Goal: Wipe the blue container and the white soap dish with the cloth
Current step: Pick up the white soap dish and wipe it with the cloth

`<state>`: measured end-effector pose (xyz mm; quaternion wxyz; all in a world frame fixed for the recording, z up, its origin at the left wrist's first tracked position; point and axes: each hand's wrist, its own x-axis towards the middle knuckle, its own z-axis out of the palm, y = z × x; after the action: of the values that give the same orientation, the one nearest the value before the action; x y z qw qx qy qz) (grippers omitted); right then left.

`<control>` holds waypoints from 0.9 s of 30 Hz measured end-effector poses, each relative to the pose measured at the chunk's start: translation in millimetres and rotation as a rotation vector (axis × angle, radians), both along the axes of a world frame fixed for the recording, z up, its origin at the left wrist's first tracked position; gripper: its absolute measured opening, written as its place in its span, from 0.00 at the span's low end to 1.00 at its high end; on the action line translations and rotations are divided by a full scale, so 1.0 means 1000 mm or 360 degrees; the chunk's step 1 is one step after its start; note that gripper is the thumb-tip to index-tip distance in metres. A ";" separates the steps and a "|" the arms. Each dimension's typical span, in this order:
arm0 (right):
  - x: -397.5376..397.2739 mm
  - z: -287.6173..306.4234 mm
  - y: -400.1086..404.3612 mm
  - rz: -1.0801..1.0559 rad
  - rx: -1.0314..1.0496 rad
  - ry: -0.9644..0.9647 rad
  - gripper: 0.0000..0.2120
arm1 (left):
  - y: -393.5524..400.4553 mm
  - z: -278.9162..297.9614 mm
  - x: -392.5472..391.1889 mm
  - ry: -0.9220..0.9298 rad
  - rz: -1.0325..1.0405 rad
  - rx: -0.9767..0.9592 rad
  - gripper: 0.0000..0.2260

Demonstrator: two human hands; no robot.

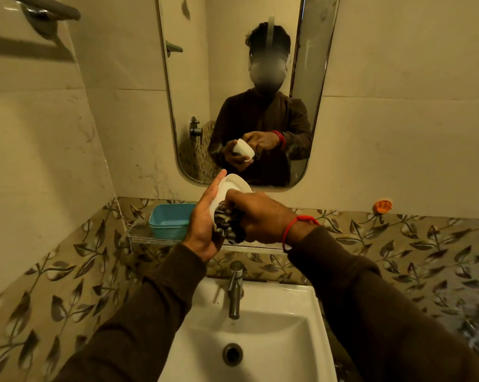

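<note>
The left hand (pixel 202 224) holds the white soap dish (pixel 233 188) up over the sink (pixel 260 340). The right hand (pixel 257 216) squeezes the striped cloth (pixel 228 224) against it. The blue container (pixel 169 221) sits on the shelf (pixel 150 239) at nine o'clock. No writing shows.

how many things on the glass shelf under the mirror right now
1 that shows: the blue container sits at the left end of the glass shelf. The white soap dish is off it, held up in the left hand. The hands hide the shelf's middle, so more may sit there.
</note>
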<state>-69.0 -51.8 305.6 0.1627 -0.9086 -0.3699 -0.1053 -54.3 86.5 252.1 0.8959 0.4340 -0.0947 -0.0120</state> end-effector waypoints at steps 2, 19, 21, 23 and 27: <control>0.002 0.000 -0.007 0.0106 0.0551 0.0553 0.13 | -0.001 0.005 -0.005 0.0056 -0.0042 -0.0173 0.17; -0.007 -0.058 -0.007 -0.0183 0.2068 0.0405 0.27 | -0.009 -0.021 -0.003 0.0869 -0.0104 0.0142 0.17; -0.011 -0.061 -0.001 -0.0184 0.1964 0.0219 0.28 | -0.015 -0.024 -0.005 0.0854 -0.0006 0.0347 0.13; -0.011 -0.060 0.004 -0.0273 0.2021 0.0130 0.27 | -0.021 -0.029 -0.006 0.0708 0.0108 0.0557 0.10; 0.004 -0.055 0.000 -0.0420 0.2208 0.0184 0.22 | -0.025 -0.038 -0.009 0.0494 0.0110 0.0733 0.09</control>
<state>-65.1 -51.9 250.3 0.7092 -0.6369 -0.0950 -0.2870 -63.3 61.0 214.1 0.7772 0.6222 0.0637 -0.0689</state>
